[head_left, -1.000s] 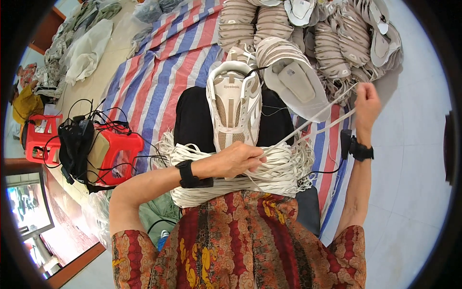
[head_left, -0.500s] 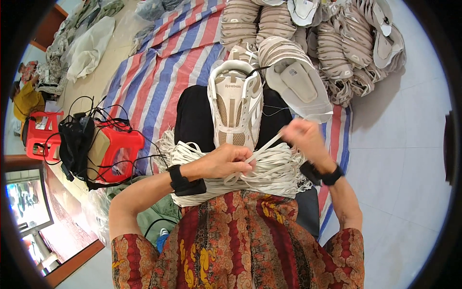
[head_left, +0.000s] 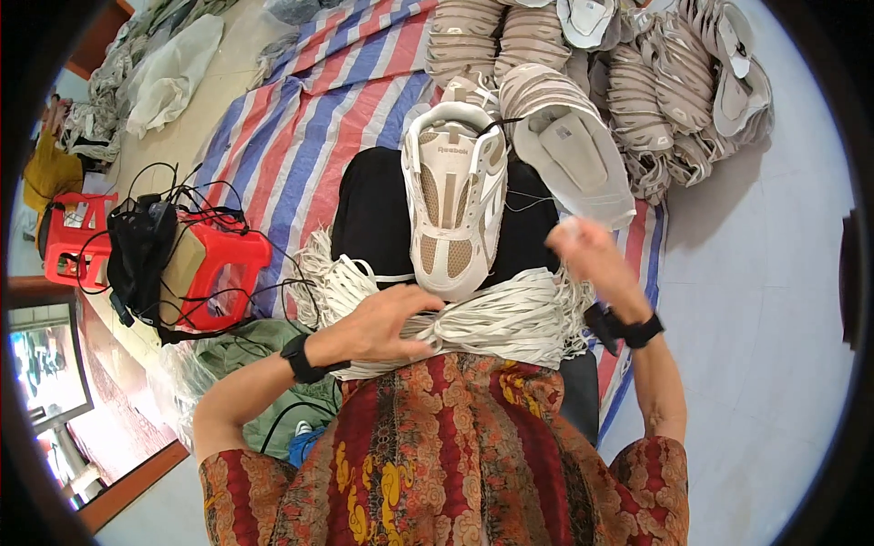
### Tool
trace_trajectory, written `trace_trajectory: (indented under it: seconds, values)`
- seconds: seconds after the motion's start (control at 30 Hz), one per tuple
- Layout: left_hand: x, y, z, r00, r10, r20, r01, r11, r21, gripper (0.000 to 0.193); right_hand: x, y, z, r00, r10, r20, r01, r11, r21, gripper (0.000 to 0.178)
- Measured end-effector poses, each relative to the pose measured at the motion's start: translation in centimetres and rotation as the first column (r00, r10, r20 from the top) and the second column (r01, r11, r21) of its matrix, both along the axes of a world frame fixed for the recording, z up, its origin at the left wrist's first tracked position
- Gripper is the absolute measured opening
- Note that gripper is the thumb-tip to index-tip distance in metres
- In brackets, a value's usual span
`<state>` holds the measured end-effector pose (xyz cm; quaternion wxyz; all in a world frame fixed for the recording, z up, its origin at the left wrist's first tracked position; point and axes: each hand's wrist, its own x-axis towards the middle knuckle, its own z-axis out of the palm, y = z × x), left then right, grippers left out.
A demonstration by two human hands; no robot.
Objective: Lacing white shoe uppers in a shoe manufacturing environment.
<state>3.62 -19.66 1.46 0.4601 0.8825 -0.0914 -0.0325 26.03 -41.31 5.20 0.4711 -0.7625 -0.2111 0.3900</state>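
A white and beige sneaker upper [head_left: 452,205] lies on my black-covered lap, toe toward me and eyelets bare along both sides. Across my lap, below its toe, stretches a thick bundle of off-white shoelaces [head_left: 510,318]. My left hand [head_left: 378,326] rests at the bundle's left part, thumb and fingers apart, with nothing held between them. Up and to the right, my right hand [head_left: 592,259] is raised beside the sneaker, its fingers curled together and slightly blurred. Whatever is in its fingers is too small to make out. A black cord runs from the sneaker's collar to a nested row of uppers [head_left: 574,150].
More stacked beige uppers [head_left: 642,100] lie at the far right on a striped tarp [head_left: 300,127]. Red plastic stools [head_left: 223,273] stand at left, one bearing a black bag with tangled cables [head_left: 141,250]. A framed mirror-like panel [head_left: 50,364] is at far left.
The lace strand stretched between my hands is gone from view. My left hand has opened and moved left; my right hand has shifted slightly right and up.
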Motion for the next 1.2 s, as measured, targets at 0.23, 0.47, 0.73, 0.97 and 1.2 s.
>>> trace_trajectory:
  seconds: [0.23,0.47,0.73,0.97,1.2]
  values:
    - [-0.4,0.4,-1.2,0.936,-0.039,-0.35,-0.057,0.964,-0.261,0.05,-8.0,3.0,-1.8,0.625,0.614,0.482,-0.688,0.725,-0.03,0.027]
    - [-0.5,0.7,-0.9,0.89,-0.107,-0.444,-0.081,0.919,-0.385,0.034,-6.4,2.9,-2.4,0.798,0.602,0.02,-0.602,0.795,0.077,0.027]
    - [-0.3,0.5,-1.0,0.933,-0.078,-0.352,-0.077,0.911,-0.406,0.029,-6.0,1.7,-2.7,0.885,0.266,-0.382,-0.257,0.964,0.076,0.021]
    - [0.0,0.5,-0.8,0.902,-0.113,-0.416,-0.056,0.926,-0.373,0.027,-6.6,2.4,-3.4,0.856,0.081,0.51,-0.212,0.956,0.204,0.015]
    - [-0.2,0.4,-1.8,0.884,-0.062,-0.462,-0.123,0.925,-0.359,0.027,-8.8,1.0,-0.8,0.716,0.352,0.603,-0.479,0.876,0.057,0.02]
